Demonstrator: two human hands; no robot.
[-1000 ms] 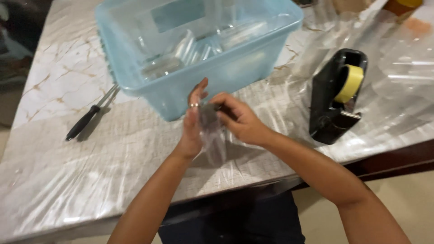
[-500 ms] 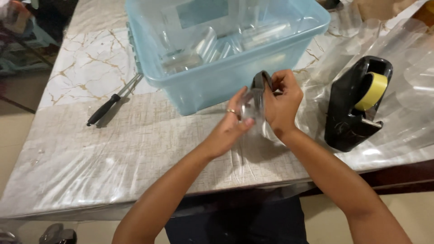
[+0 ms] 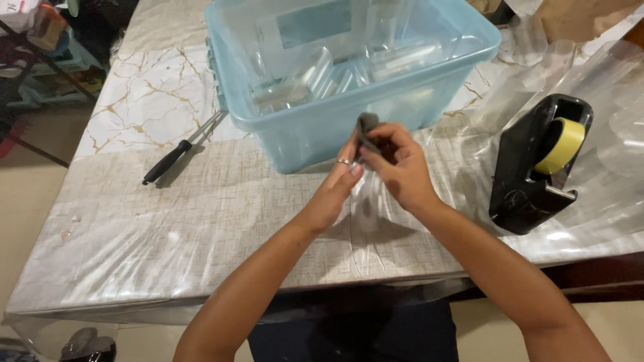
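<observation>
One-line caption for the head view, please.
Both hands, left hand and right hand, pinch a small dark item over a clear plastic bag, before a blue bin.

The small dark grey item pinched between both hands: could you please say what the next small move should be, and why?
Probably ease the small dark grey item down into the clear plastic bag hanging below: both the left hand and right hand pinch it right above the bag.
</observation>
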